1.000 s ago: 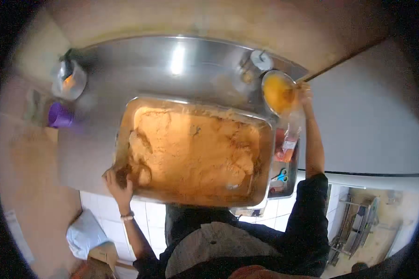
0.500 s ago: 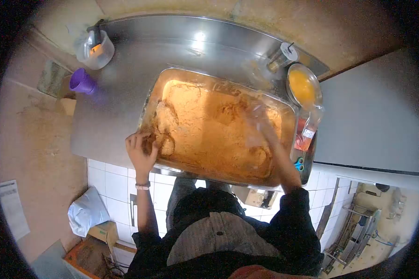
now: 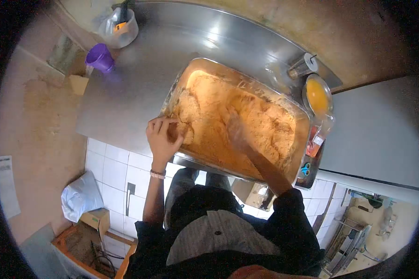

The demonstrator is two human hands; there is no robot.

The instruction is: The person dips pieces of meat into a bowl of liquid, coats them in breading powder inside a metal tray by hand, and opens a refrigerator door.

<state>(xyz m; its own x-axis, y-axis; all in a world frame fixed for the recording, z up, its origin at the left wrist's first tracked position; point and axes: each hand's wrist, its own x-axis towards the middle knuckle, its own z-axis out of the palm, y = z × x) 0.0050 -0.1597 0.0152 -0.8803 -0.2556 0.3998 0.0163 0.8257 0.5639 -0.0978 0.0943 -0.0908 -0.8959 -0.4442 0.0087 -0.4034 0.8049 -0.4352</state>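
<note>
A large metal tray (image 3: 246,177) holds a thick layer of orange-tan powdery coating (image 3: 209,100). Coated lumps (image 3: 189,108) lie along its left side, their kind hidden under the powder. At the tray's lower left corner my left hand (image 3: 164,139) has its fingers curled at the rim, thumb apart, close beside a coated lump. My right hand (image 3: 237,132) is down in the powder near the middle of the tray. Motion smears its fingers, so whether they hold anything does not show.
Right of the tray are a metal bowl of yellow liquid (image 3: 317,96), a clear lidded container (image 3: 303,66), a red-labelled packet (image 3: 314,144) and blue scissors (image 3: 305,169). A purple cup (image 3: 100,58) and a whitish plastic tub (image 3: 120,31) stand on the steel counter (image 3: 135,88) at left.
My right hand has swept left from the tray's right part to its middle, disturbing the powder. My left hand stays at the same corner. The whole view has turned slightly.
</note>
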